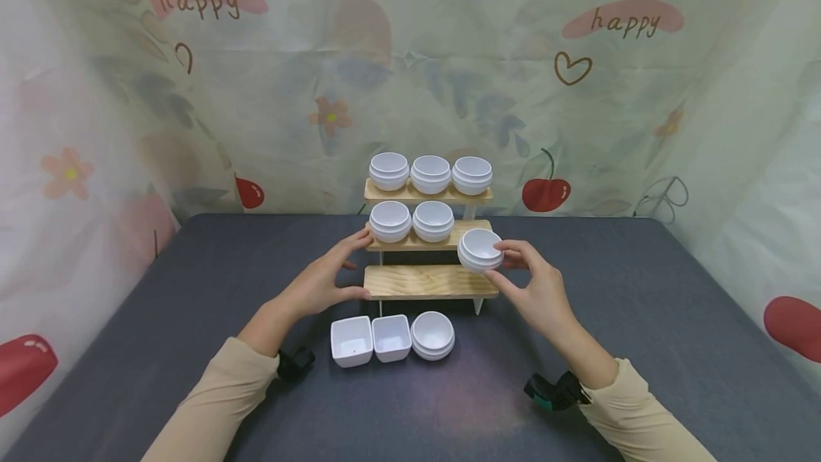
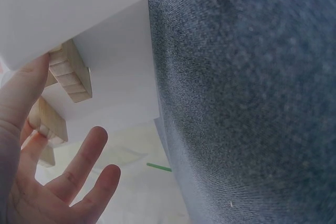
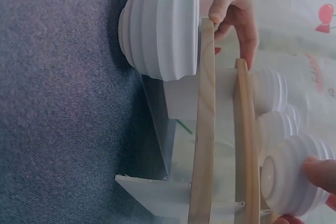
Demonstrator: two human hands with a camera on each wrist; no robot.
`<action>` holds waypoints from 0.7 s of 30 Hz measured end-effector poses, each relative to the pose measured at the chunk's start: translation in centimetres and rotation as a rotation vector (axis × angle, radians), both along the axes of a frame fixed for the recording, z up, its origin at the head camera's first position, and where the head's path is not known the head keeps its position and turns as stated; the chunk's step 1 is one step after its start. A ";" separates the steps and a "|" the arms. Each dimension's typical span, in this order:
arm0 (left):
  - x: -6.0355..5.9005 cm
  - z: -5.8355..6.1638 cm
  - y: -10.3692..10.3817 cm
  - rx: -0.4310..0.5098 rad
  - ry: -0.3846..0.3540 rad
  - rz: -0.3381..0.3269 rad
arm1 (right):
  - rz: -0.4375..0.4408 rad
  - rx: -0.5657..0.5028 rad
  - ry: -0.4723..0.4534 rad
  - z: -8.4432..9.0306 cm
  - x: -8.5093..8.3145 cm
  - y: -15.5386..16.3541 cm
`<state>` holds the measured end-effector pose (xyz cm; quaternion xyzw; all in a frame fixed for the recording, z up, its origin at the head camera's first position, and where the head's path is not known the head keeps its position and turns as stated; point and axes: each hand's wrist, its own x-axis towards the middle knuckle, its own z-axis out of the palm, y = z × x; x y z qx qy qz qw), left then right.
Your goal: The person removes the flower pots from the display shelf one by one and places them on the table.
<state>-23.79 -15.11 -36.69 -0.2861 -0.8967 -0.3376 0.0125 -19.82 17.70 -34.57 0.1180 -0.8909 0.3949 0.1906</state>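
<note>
My right hand pinches a small white round bowl between thumb and fingers. The bowl is at the right end of the middle step of a three-step wooden display stand, slightly tilted; whether it touches the board I cannot tell. My left hand is at the stand's left side, thumb at the end of the bottom board and a fingertip at the middle board. In the left wrist view two other fingers stretch out free. Two round bowls sit on the middle step.
Three round bowls line the top step. On the dark tablecloth before the stand are two square white bowls and one round bowl. A patterned curtain hangs behind.
</note>
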 end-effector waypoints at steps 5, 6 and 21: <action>-0.1 -0.1 -0.1 -0.001 0.006 -0.002 | -0.001 0.004 0.004 -0.1 0.2 0.0; -0.1 -0.1 -0.1 -0.001 0.007 -0.003 | -0.001 0.005 0.003 -0.1 0.3 0.0; -0.1 -0.1 -0.1 0.000 0.013 -0.009 | 0.014 0.016 0.028 -0.4 0.7 0.4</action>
